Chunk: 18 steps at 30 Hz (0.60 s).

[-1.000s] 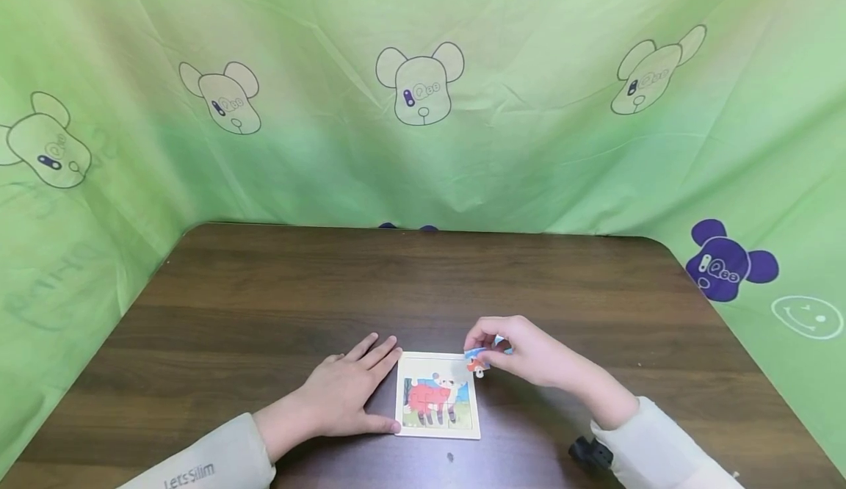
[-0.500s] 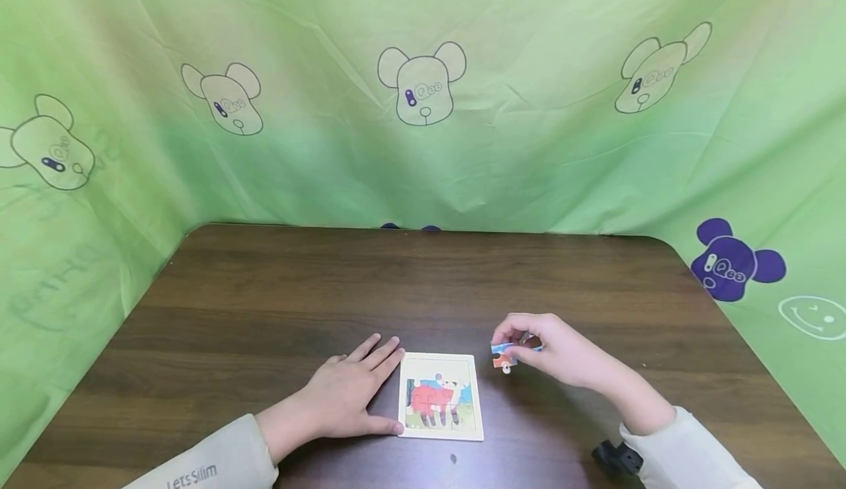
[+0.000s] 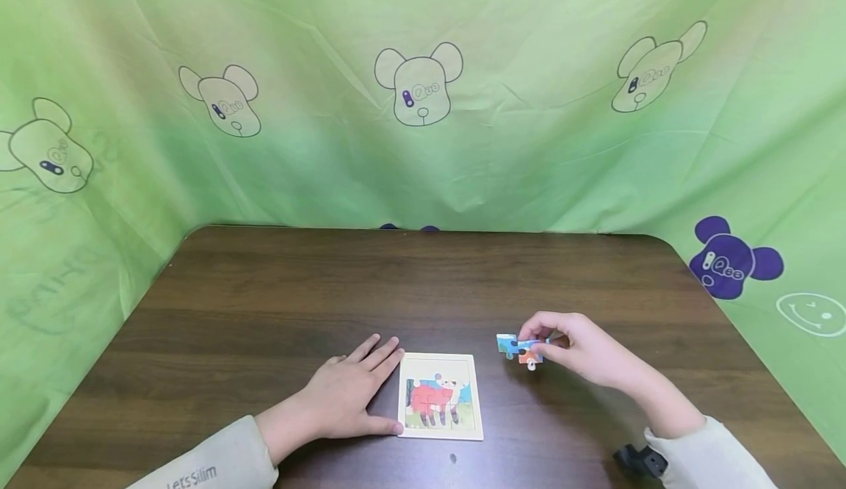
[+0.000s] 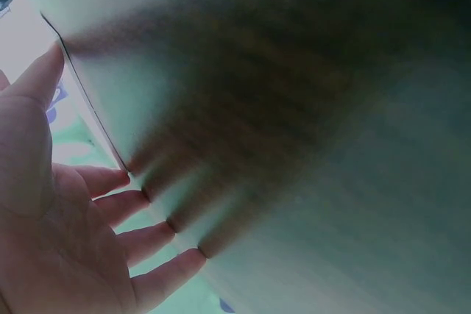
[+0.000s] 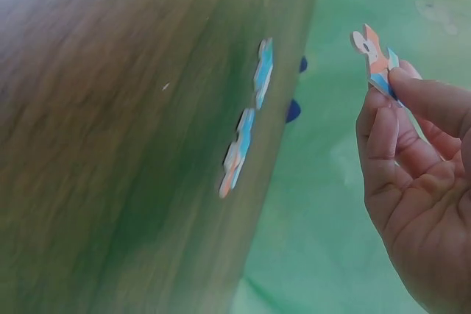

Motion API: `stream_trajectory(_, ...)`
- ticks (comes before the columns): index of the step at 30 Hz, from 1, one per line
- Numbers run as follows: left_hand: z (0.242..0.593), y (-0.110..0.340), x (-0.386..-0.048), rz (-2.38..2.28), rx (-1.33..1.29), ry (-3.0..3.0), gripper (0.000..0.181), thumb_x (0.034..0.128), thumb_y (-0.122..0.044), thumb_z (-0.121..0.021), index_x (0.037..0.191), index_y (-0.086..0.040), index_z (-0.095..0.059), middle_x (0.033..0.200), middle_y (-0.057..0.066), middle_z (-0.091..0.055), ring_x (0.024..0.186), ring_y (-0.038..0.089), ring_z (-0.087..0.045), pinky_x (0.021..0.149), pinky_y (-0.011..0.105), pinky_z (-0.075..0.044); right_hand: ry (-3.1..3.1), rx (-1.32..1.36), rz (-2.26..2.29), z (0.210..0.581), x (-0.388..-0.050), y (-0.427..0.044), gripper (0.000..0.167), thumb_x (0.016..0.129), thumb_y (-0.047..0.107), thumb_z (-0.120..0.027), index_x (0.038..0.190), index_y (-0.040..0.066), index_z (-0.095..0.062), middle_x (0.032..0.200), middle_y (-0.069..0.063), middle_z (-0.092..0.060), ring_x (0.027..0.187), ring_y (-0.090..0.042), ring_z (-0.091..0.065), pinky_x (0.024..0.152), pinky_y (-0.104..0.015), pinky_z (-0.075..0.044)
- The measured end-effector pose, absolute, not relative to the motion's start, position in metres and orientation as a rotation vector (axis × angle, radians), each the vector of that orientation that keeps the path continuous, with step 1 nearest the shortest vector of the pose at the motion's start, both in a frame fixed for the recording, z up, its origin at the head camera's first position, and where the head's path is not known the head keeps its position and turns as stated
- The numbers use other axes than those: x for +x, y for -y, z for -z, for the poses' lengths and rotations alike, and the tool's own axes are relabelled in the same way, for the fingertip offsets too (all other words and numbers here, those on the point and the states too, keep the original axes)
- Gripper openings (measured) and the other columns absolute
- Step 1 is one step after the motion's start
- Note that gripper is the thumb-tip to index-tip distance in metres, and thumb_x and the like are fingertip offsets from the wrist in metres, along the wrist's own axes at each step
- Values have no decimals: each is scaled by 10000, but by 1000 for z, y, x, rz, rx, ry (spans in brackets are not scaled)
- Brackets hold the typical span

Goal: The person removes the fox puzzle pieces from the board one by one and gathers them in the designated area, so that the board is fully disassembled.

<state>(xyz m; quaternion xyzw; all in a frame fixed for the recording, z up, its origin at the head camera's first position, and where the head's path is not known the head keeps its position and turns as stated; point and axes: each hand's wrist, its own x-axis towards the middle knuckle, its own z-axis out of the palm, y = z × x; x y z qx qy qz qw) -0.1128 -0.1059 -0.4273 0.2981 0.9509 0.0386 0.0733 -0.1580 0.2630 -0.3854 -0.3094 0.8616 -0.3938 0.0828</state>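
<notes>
My right hand [image 3: 581, 346] pinches a jigsaw piece [image 3: 530, 355], blue and orange with a white tab, between thumb and fingers. The right wrist view shows this piece [image 5: 377, 56] raised above the table. A loose blue piece [image 3: 506, 343] lies just left of it, and a blue-and-orange piece [image 5: 239, 152] lies near that one; the fingers partly hide it in the head view. My left hand [image 3: 344, 393] lies flat with fingers spread, its thumb and fingertips against the left side of a puzzle tray [image 3: 436, 357]. A red animal picture fills the tray's lower part; its upper strip is bare.
A dark brown wooden table [image 3: 297, 283] extends around the tray. Behind and beside it hangs a green curtain [image 3: 515, 151] with bear-head prints. A black wrist device [image 3: 641, 462] sits by the right sleeve.
My right hand has moved right, away from the tray's upper right corner, with the jigsaw piece in its fingers. The loose blue piece has come into view. My left hand stays put.
</notes>
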Motion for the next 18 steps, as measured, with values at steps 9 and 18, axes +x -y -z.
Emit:
stream_trajectory(9,427,106,-112,-116,895,-2854,996,787,-760,-606,1552,-176,-351,1635,-8,-308,1510,264,-294,949,518,-497,-2650,-897,1181,389,-157,-284,145,913,-5,-656,988,118,-675,844,47,-675,789,-22,-605,671,-213,-529)
stream_trajectory(18,427,106,-113,-121,891,-2854,997,786,-757,-608,1552,-172,-352,1635,-7,-308,1510,267,-295,949,520,-498,-2731,-884,1159,393,-157,-300,202,879,-61,-660,970,118,-683,821,75,-662,770,2,-584,639,-204,-501)
